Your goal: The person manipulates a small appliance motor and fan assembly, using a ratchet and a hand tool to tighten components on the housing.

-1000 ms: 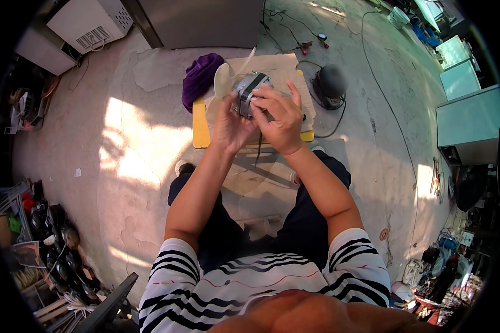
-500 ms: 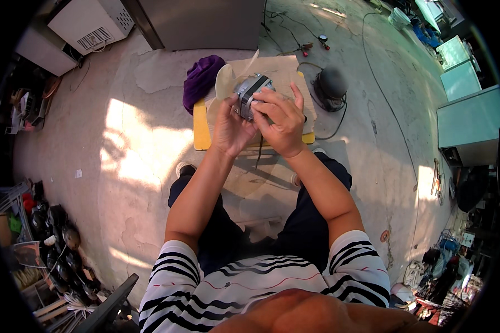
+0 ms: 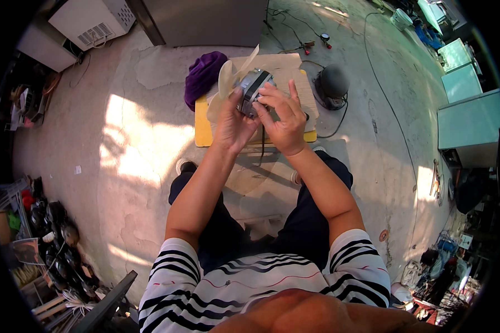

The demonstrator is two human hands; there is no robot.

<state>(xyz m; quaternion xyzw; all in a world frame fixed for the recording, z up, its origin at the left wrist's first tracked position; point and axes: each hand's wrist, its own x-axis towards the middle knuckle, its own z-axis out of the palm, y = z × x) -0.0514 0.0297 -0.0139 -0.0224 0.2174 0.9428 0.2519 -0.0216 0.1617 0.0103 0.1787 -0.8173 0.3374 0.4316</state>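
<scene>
Around and beneath both hands we have a concrete floor, with sunlit patches to the left. Well beyond the hands stands a dark grey metal cabinet, and farther off to the left of it a white appliance with a slotted vent. Under our hands is a low table with a yellow edge, mostly covered by a cardboard sheet. Beyond the left hand, at the table's left side, a purple cloth lies bunched; to the right of the right hand, on the floor, sits a black domed compressor.

Our left hand grips a silver fan motor with a black band, thumb along its left side; we have it over the cardboard. Our right hand has its thumb and bent fingers against the motor's right end, the little finger raised apart; we cannot tell whether they pinch a small part there. Pale fan blades spread just beyond and left of the left hand. Between our wrists hangs a dark cord. Far beyond the right hand lies a small round gauge.
</scene>
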